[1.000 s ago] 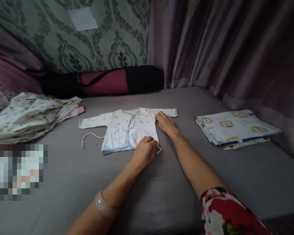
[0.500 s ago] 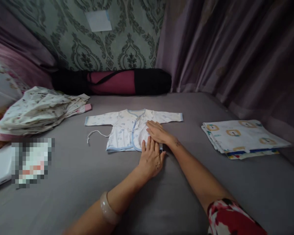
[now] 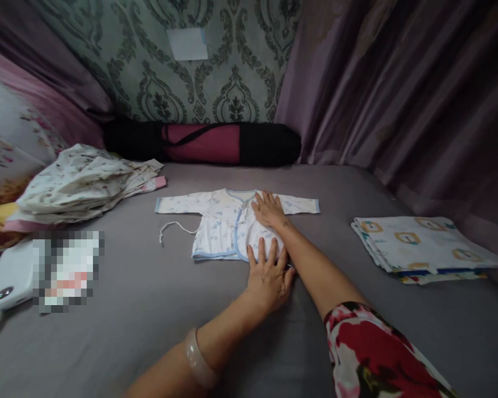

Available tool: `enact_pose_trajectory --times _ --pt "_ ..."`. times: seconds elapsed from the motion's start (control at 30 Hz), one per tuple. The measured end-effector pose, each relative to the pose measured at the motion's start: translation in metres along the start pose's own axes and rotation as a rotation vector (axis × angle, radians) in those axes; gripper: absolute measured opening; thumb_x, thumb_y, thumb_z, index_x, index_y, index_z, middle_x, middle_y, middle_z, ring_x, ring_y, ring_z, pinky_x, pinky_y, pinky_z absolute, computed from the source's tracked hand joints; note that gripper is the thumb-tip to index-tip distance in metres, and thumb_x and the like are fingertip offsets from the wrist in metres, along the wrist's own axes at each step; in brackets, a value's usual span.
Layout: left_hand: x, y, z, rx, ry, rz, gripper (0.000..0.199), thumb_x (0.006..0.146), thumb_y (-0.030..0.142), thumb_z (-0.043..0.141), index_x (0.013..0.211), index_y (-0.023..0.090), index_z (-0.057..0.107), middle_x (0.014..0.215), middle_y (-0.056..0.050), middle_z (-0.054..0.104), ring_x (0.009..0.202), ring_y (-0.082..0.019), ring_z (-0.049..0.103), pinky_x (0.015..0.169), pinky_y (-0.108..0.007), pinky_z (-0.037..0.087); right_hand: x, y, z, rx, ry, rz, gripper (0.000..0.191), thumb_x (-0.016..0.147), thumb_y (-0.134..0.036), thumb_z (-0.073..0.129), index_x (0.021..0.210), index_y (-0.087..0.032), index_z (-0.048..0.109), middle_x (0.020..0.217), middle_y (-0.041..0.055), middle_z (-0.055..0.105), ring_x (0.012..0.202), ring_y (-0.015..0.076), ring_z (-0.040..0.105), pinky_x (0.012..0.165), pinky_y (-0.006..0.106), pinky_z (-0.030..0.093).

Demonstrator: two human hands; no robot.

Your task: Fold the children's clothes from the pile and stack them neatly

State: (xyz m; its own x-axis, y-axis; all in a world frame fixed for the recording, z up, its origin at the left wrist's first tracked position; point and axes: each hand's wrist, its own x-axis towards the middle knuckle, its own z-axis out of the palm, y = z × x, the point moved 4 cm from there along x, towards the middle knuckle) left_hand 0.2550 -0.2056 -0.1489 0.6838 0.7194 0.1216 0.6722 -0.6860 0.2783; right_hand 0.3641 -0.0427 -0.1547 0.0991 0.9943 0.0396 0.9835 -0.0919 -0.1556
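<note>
A small white baby shirt (image 3: 219, 221) with blue trim and a pale blue print lies flat, both sleeves stretched out sideways. A thin white tie string curls away from its left side. My left hand (image 3: 268, 276) rests with spread fingers on the lower right hem. Higher up, near the right shoulder and chest, my right hand (image 3: 269, 210) presses flat with its fingers apart. Neither hand grips anything. Parts of the shirt's right front are covered by my hands.
The shirt lies on a grey bed sheet (image 3: 149, 309). Folded printed cloths (image 3: 431, 246) lie to the right, crumpled printed cloth (image 3: 78, 182) to the left. A white phone (image 3: 14, 276) with a cable sits beside a blurred-out item. A black and maroon bag (image 3: 203, 142) lies along the wall.
My right hand has slid up the shirt toward the shoulder, away from my left hand. The left hand's fingers have spread at the hem. The whole view has shifted slightly.
</note>
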Motion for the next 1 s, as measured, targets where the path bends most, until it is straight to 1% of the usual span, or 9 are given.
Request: enact_pose_trajectory --times 0.13,0.23,0.3,0.43,0.57,0.73,0.8,0.9,1.0 --pt "0.001 0.001 0.001 -0.026 -0.01 0.001 0.058 0.097 0.049 0.034 0.147 0.021 0.04 0.158 -0.013 0.029 0.144 -0.045 0.017 0.109 -0.075 0.016 0.001 0.001 0.001 0.002 0.078 0.005 0.057 0.102 -0.042 0.022 0.15 -0.015 0.036 0.157 0.0154 0.029 0.146 0.0304 0.021 0.117 0.053 0.016" --pt "0.003 -0.003 -0.009 -0.069 -0.065 0.027 0.059 0.097 0.052 0.031 0.145 0.018 0.04 0.156 -0.014 0.032 0.143 -0.046 0.021 0.108 -0.075 0.019 -0.002 0.004 -0.001 0.019 0.001 -0.016 0.057 0.101 -0.041 0.024 0.15 -0.015 0.034 0.159 0.0149 0.025 0.147 0.0294 0.019 0.117 0.053 0.014" --pt "0.002 -0.012 -0.025 -0.101 -0.084 0.071 0.056 0.098 0.051 0.03 0.139 0.016 0.046 0.152 -0.016 0.038 0.14 -0.042 0.031 0.108 -0.068 0.027 -0.008 0.002 -0.004 0.03 -0.053 -0.035 0.057 0.101 -0.041 0.024 0.151 -0.015 0.032 0.16 0.0147 0.022 0.148 0.0288 0.016 0.118 0.055 0.011" --pt "-0.015 -0.06 -0.064 -0.145 0.002 0.079 0.038 0.098 0.04 0.037 0.118 0.015 0.057 0.13 -0.018 0.055 0.117 -0.028 0.054 0.098 -0.045 0.046 -0.042 -0.016 -0.007 0.065 -0.072 -0.092 0.06 0.101 -0.042 0.021 0.153 -0.014 0.026 0.16 0.0143 0.019 0.148 0.0272 0.013 0.118 0.056 0.01" --pt "-0.043 -0.127 -0.086 -0.039 0.111 -0.081 0.035 0.087 0.021 0.051 0.122 0.019 0.056 0.122 -0.015 0.055 0.113 -0.029 0.05 0.094 -0.047 0.044 -0.087 -0.039 0.0 0.077 -0.123 -0.122 0.062 0.1 -0.044 0.02 0.154 -0.012 0.025 0.161 0.0149 0.017 0.149 0.0275 0.013 0.118 0.054 0.013" --pt "-0.063 -0.178 -0.083 -0.003 0.132 -0.213 0.036 0.083 0.015 0.049 0.117 0.019 0.062 0.113 -0.013 0.055 0.106 -0.027 0.051 0.091 -0.042 0.043 -0.114 -0.056 -0.002 0.039 -0.098 -0.134 0.064 0.1 -0.044 0.023 0.153 -0.007 0.026 0.159 0.0173 0.02 0.148 0.0294 0.014 0.118 0.052 0.012" --pt "-0.066 -0.185 -0.079 -0.046 0.152 -0.216 0.032 0.087 0.019 0.048 0.115 0.019 0.063 0.105 -0.01 0.056 0.098 -0.024 0.054 0.088 -0.037 0.045 -0.115 -0.064 -0.007 0.033 -0.074 -0.138 0.063 0.1 -0.041 0.023 0.151 -0.004 0.028 0.159 0.0192 0.021 0.148 0.0307 0.015 0.118 0.052 0.012" --pt "-0.067 -0.187 -0.075 -0.09 0.169 -0.226 0.027 0.091 0.025 0.047 0.11 0.021 0.066 0.094 -0.007 0.057 0.088 -0.02 0.057 0.079 -0.031 0.045 -0.11 -0.09 -0.012 0.061 -0.049 -0.276 0.062 0.1 -0.039 0.022 0.151 -0.004 0.029 0.16 0.0169 0.02 0.149 0.0273 0.012 0.12 0.047 0.008" --pt "-0.068 -0.186 -0.075 -0.09 0.175 -0.226 0.025 0.093 0.025 0.044 0.103 0.02 0.066 0.089 -0.006 0.059 0.083 -0.019 0.059 0.076 -0.029 0.045 -0.1 -0.12 -0.004 0.141 -0.145 -0.431 0.064 0.101 -0.044 0.019 0.152 -0.006 0.028 0.16 0.0144 0.021 0.149 0.0232 0.013 0.121 0.041 0.01"
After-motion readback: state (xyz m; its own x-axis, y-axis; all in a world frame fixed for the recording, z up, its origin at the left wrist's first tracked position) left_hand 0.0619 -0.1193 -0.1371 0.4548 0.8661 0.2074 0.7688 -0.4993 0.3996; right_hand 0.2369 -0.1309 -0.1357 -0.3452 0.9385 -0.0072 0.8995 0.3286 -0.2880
